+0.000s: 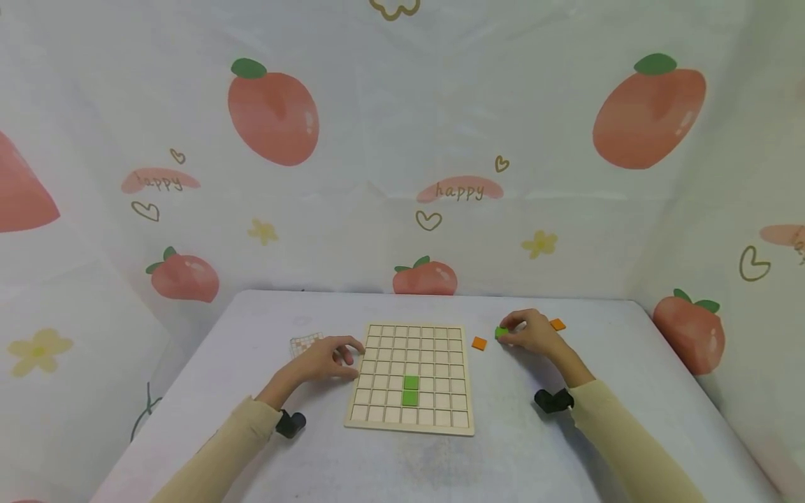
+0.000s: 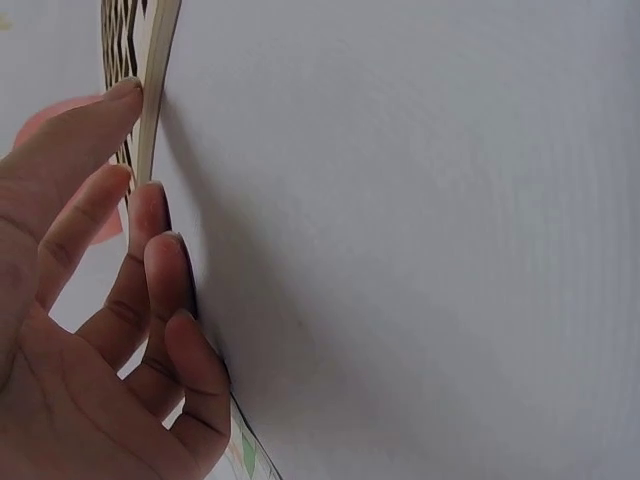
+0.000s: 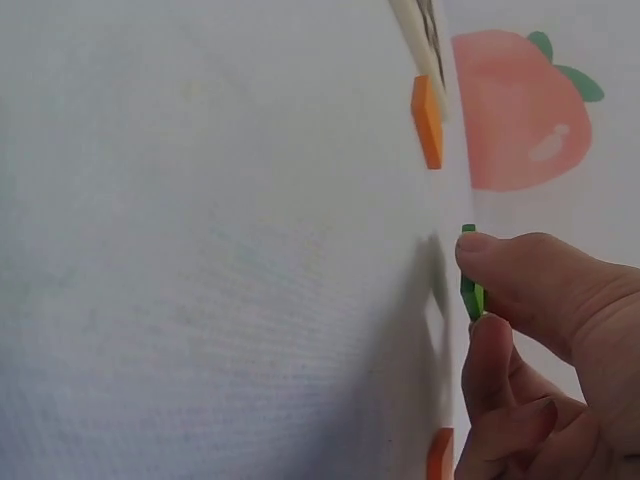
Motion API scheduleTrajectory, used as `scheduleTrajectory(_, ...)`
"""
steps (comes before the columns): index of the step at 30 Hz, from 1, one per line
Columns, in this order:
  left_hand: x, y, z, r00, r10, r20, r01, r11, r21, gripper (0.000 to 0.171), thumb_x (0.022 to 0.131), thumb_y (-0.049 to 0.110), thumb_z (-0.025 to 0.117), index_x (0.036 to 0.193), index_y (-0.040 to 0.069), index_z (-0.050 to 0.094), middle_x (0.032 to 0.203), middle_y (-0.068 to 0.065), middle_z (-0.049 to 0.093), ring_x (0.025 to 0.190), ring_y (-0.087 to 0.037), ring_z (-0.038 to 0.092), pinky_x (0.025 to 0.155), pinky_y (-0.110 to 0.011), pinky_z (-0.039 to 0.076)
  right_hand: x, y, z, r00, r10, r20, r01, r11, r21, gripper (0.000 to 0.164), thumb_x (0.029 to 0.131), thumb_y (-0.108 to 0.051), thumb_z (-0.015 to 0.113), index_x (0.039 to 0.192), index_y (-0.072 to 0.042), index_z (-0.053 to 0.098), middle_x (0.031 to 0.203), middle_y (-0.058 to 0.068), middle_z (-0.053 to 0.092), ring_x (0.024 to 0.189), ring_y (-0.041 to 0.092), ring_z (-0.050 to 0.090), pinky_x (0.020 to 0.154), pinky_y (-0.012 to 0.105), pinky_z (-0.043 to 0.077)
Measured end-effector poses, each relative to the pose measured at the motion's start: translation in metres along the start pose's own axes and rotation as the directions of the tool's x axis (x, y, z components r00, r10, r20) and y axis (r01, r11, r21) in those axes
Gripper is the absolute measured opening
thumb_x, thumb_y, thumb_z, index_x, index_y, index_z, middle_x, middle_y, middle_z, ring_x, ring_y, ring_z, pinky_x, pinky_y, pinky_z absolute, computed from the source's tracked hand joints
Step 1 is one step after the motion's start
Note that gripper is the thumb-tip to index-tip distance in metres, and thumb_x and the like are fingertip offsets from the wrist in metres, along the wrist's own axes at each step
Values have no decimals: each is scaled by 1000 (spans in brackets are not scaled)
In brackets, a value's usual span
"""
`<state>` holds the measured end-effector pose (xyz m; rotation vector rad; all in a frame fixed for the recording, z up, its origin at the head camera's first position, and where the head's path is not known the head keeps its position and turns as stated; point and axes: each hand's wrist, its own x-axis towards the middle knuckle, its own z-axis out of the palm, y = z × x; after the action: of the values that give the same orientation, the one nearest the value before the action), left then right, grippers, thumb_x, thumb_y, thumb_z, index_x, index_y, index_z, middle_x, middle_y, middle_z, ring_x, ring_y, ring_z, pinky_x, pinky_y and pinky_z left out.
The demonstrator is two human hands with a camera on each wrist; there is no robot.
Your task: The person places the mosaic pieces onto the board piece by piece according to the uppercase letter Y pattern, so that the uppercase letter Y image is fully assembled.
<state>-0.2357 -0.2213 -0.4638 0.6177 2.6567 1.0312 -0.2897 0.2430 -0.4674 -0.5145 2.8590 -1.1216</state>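
- Fingers (image 3: pixel 490 360) and thumb of the right hand (image 1: pixel 531 334) pinch one green tile (image 1: pixel 500 332) by opposite edges, right of the board.
- That tile looks just off the table, its face roughly level with the surface; being squarish, it shows no clear long axis.
- The left hand (image 1: pixel 322 360) has its fingers apart and bent, thumb and fingertips at the board's left edge.
- Two orange tiles (image 1: pixel 479 343) lie flat: one between board and pinched tile, one beyond the right hand.
- The board (image 1: pixel 409 431) carries seven columns by seven rows; its sides run away from the person.
- Two green squares (image 1: pixel 411 390) sit in its middle column, one directly nearer than the other.
- One gridded card (image 1: pixel 306 342) lies partly behind the left hand.
- White tabletop (image 1: pixel 503 454) stretches from the board's near edge toward the person, and wide to the right.
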Motion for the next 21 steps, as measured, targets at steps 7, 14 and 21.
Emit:
scheduleTrajectory(7, 1, 2, 1, 999, -32, -19, 32, 1000, -1, 41, 81, 13, 87, 118, 8, 68, 88, -1, 62, 71, -16, 51, 62, -31, 43, -4, -2, -2, 1000, -17, -16, 17, 998, 54, 20, 83, -8, 83, 100, 0, 75, 95, 9, 68, 84, 27, 61, 70, 38, 52)
scheduleTrajectory(14, 2, 4, 3, 997, -75, -22, 75, 997, -13, 43, 79, 11, 87, 118, 9, 69, 90, 1, 65, 73, -17, 57, 65, -33, 47, -8, -8, -1, 999, -49, -6, 49, 994, 100, 22, 85, -12, 83, 103, -3, 74, 97, 7, 68, 80, 23, 64, 70, 37, 53)
scheduleTrajectory(21, 4, 8, 4, 994, -113, -9, 113, 993, -17, 40, 80, 11, 86, 117, 10, 70, 89, 2, 65, 72, -17, 57, 67, -34, 46, -16, -19, 5, 995, -99, 10, 97, 983, 154, 24, 84, -11, 84, 104, -2, 74, 98, 9, 68, 73, 21, 63, 64, 33, 51)
